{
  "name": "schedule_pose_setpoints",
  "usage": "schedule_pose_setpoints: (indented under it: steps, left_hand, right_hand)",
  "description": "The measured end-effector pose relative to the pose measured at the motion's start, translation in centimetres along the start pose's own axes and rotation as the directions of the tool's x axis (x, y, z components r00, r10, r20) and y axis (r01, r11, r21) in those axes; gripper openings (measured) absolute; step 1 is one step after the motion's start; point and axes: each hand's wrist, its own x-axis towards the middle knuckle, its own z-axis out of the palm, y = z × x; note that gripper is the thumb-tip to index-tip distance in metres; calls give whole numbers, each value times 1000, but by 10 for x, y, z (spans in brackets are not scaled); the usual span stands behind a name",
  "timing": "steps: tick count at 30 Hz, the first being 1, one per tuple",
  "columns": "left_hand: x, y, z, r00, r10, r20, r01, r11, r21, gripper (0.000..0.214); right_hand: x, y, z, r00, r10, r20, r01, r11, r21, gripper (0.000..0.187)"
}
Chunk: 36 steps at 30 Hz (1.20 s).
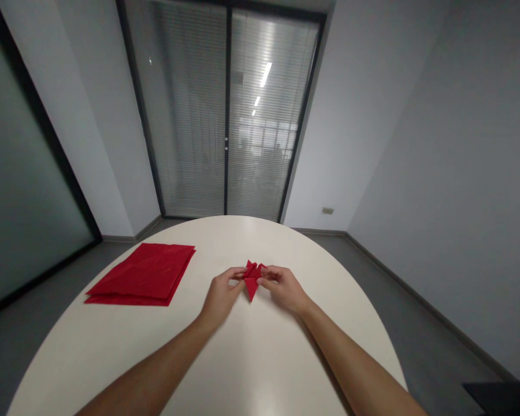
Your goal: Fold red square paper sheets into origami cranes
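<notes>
A small piece of folded red paper (pixel 252 281) is held between my two hands over the middle of the table. One sharp point of it aims down toward me, and several smaller points stick up at its far edge. My left hand (pixel 223 292) pinches its left side between thumb and fingers. On the opposite side, my right hand (pixel 285 287) grips the paper's right edge, with the thumb on the near face. The fingers partly cover both sides of the folded shape.
Two or more large red paper sheets (pixel 145 274) lie stacked on the left of the round white table (pixel 260 358). Beyond the table's far edge stands a glass door with blinds (pixel 195 115). A dark object (pixel 502 397) shows at the lower right corner.
</notes>
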Motion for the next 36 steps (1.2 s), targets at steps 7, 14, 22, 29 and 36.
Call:
schedule_pose_setpoints:
  steps: [7,14,22,29,36]
  left_hand:
    - [-1,4,-1,1000,18,-5,-18,999,42,19]
    - [-1,8,-1,1000,21,5,-21,996,91,15]
    - [0,6,0,1000,-2,-12,2,999,47,18]
    - [1,6,3,999,-14,-43,17,997,69,16]
    - [1,-5,-1,993,-9,-119,23,993,116,17]
  right_hand:
    - [-1,-5,-1,999,4,-52,-9,996,-88,24]
    - [-3,-8,0,1000,5,1,-5,999,-54,24]
    - [-2,-1,2,998,48,35,-52,992,113,33]
    - [0,6,1,993,117,30,-121,976,179,37]
    - [-4,7,1,999,15,-51,-15,1000,6,41]
